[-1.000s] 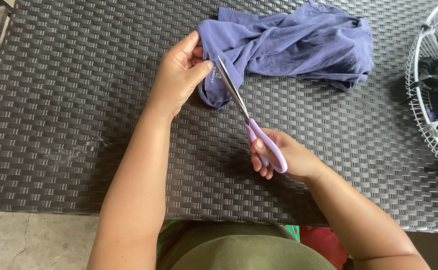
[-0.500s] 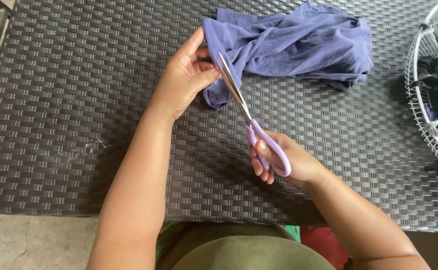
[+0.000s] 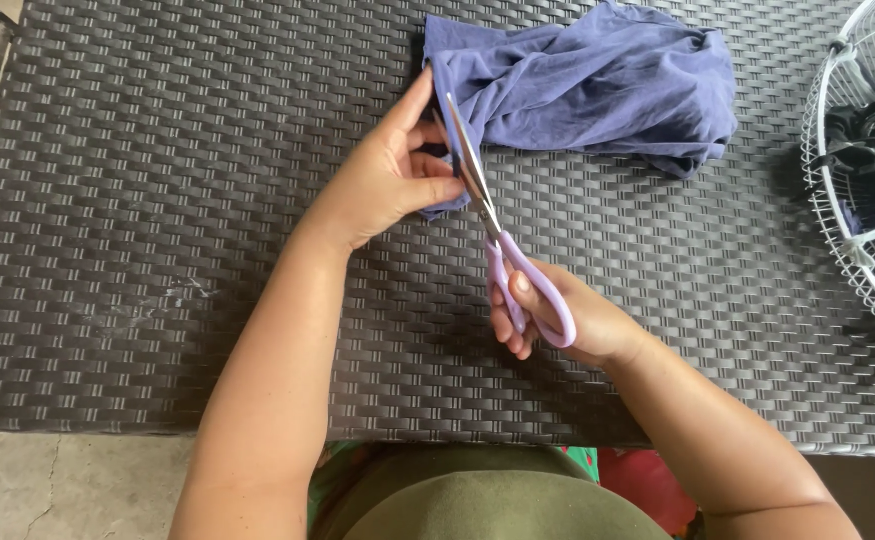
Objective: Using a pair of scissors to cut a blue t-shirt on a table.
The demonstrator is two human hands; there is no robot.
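Observation:
A crumpled blue-purple cloth [image 3: 598, 90] lies at the far middle of a dark woven wicker table [image 3: 158, 200]. My left hand [image 3: 388, 175] pinches the cloth's left edge between thumb and fingers. My right hand [image 3: 558, 315] grips the lilac handles of a pair of scissors [image 3: 503, 240]. The steel blades point up and away, lying against the cloth edge right beside my left fingers. The blades look nearly closed on the fabric.
A white wire basket [image 3: 858, 170] with dark fabric inside stands at the table's right edge. The table's front edge runs just above my lap, with concrete floor [image 3: 58, 485] at the lower left.
The scissors have advanced up along the cloth edge and the blades have closed further. My left hand has shifted its grip slightly on the fabric.

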